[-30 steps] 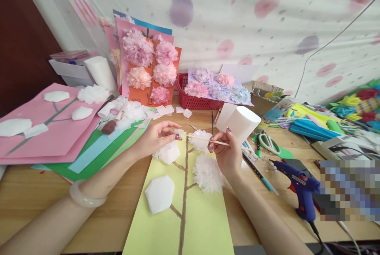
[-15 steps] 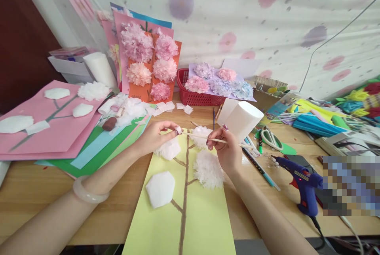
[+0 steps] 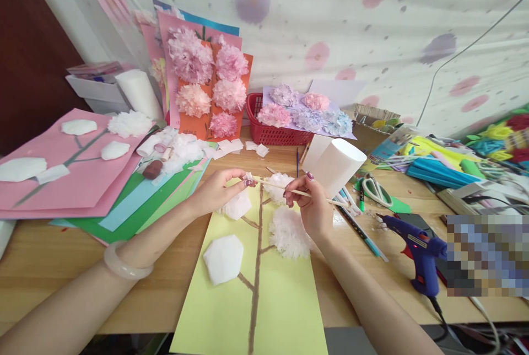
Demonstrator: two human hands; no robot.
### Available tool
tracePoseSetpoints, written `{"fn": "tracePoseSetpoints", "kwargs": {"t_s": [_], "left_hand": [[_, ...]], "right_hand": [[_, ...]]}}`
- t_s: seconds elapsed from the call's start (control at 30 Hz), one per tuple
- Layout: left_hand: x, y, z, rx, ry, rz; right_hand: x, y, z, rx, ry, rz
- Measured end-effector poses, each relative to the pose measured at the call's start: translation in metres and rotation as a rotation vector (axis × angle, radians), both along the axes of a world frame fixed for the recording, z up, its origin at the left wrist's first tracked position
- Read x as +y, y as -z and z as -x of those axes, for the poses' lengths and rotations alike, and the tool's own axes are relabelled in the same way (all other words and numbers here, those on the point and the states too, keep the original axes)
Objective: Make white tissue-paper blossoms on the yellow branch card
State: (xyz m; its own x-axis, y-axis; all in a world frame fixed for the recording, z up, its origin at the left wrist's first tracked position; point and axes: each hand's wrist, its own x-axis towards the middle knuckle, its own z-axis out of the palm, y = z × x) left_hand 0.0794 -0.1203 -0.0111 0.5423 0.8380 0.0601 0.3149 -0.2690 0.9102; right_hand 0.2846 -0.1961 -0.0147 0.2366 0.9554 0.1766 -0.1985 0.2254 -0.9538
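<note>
My right hand (image 3: 308,200) grips a thin wooden stick (image 3: 276,184) that points left. At its tip, my left hand (image 3: 225,192) pinches a small piece of white tissue paper (image 3: 248,176). Both hands hover over the top of a yellow sheet (image 3: 289,300) with a brown painted stem (image 3: 257,267) and branches. Two fluffy white paper flowers sit on its right side, the lower one (image 3: 289,232) in plain sight and the upper one (image 3: 278,185) partly behind the stick. On its left lie a flat white paper hexagon (image 3: 223,259) and a whitish paper shape (image 3: 237,204) below my left hand.
A blue glue gun (image 3: 419,250) stands at right, near scissors (image 3: 377,192) and pens (image 3: 363,234). A white paper roll (image 3: 336,167) is behind my right hand. Loose tissue squares (image 3: 226,148) lie at the back. Pink sheets (image 3: 82,184) with white shapes spread left. A red basket (image 3: 281,137) holds flowered card.
Both hands stay close together in nearly the same place. The stick and the tissue piece at its tip have shifted and turned slightly; the camera view has moved a little.
</note>
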Motion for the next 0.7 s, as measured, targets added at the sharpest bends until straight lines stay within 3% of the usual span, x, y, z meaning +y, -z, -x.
{"fn": "tracePoseSetpoints", "kwargs": {"t_s": [0.37, 0.57, 0.7], "left_hand": [[0.001, -0.007, 0.004, -0.041, -0.018, 0.039], [0.001, -0.018, 0.006, -0.029, 0.059, -0.109], [0.007, -0.025, 0.023, -0.009, 0.007, -0.205]], "right_hand": [[0.001, 0.0, 0.0, -0.004, 0.022, -0.008], [0.002, -0.005, -0.001, 0.085, 0.036, -0.032], [0.005, -0.007, -0.004, 0.122, 0.086, -0.041]]}}
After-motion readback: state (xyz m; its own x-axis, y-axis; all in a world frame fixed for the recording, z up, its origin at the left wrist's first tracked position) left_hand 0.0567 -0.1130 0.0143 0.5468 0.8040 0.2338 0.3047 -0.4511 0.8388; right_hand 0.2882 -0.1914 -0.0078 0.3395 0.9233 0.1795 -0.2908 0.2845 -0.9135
